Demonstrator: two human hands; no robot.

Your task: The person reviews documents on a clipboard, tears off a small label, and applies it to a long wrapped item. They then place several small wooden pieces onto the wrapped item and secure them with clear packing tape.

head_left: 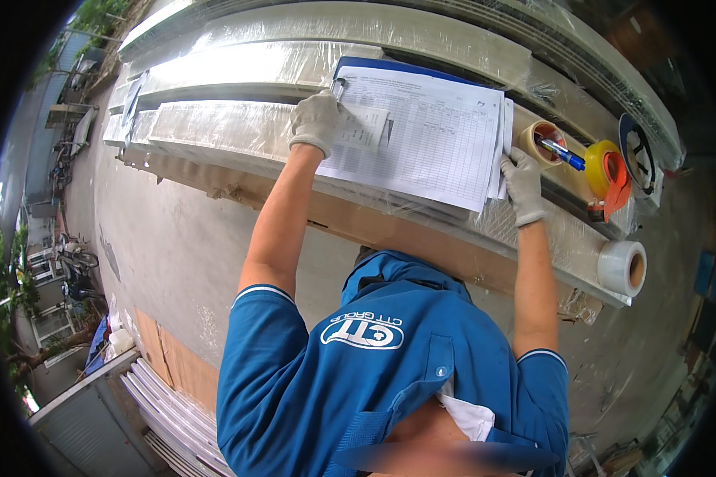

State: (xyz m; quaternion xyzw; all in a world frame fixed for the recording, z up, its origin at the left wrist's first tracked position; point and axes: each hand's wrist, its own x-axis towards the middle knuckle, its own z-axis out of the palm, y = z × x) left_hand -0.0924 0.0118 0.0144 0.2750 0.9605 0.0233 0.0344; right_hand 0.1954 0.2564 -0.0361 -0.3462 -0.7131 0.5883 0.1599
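Observation:
A blue clipboard (366, 63) lies across long plastic-wrapped bundles, carrying a stack of printed table sheets (433, 135). My left hand (314, 123), in a whitish work glove, grips the clipboard's left end beside its metal clip (338, 87). A small paper slip (363, 129) lies over the sheets next to those fingers. At the opposite side, my gloved right hand (523, 184) pinches the right edge of the sheets, where several corners fan apart. Just beyond it sits a roll of tan tape (538, 137) with a blue marker (563, 153) resting in it.
Long wrapped bundles (215, 131) span the area before me. To the right are a yellow tape roll (601, 167), an orange tape dispenser (615, 191), a dark-rimmed ring-shaped item (635, 151) and a clear film roll (622, 269). Motorbikes (78, 266) stand far left.

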